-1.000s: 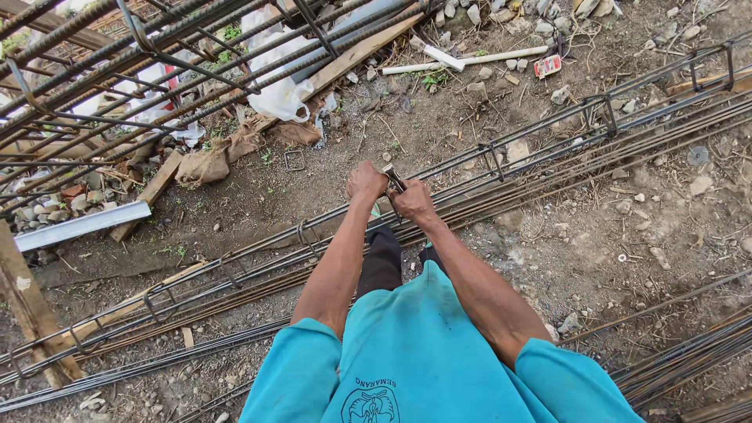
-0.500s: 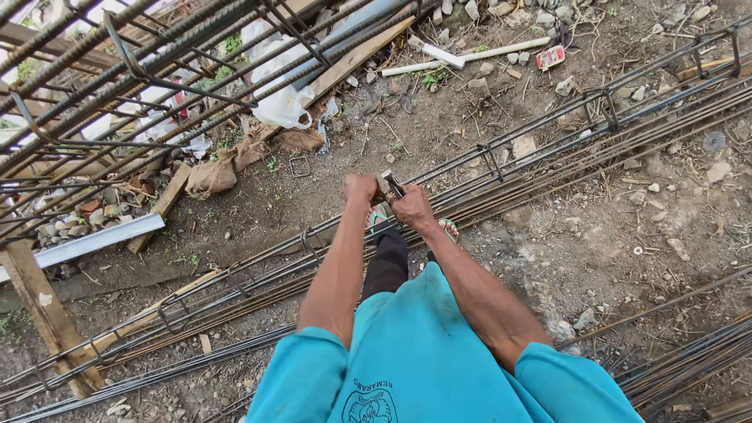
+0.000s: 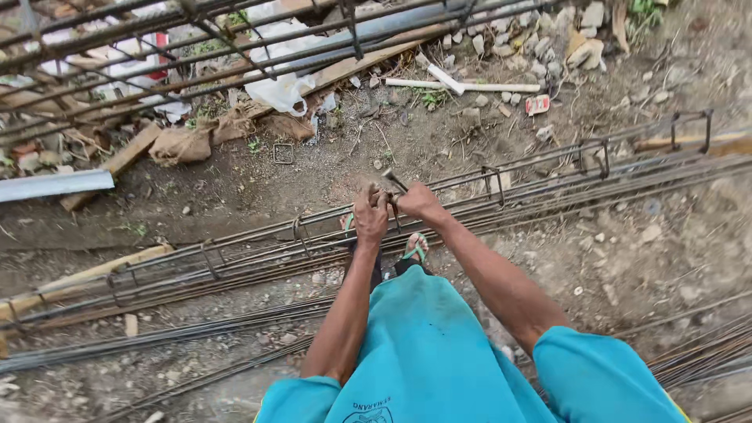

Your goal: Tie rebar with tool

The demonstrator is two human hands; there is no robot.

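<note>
Two hands: both are brought together at one spot on the rebar cage [image 3: 486, 176], over its upper bar, right in front of the body.
Left hand [image 3: 370, 215]: curled closed around the upper bar of the cage; the fingers are wrapped down over it, so what lies under the palm cannot be told.
Right hand [image 3: 419, 202]: closed in a fist on a small metal hook tool [image 3: 394, 182], whose dark tip sticks up and to the left between the two hands.
Tool tip: held just beside the left hand's knuckles, at or very near the bar; whether tie wire is caught in it is too small to tell.
Cage position: laid long across the dirt from lower left to upper right, with square stirrups [image 3: 594, 157] standing along it at intervals.
Step in hand, as judged: a joint on the upper bar is being tightened with the tool.
Doing it well: the bar is best kept pinned by the left hand so the joint does not slide; the tool is best turned in short, even twists close to the joint, and stopped once snug, since over-twisting may snap thin wire.
Footing: a green sandal [image 3: 416, 248] is set just under the cage, near the hands.
Loose bars [image 3: 157, 338]: laid on the ground nearer the body, apart from the hands.
</note>
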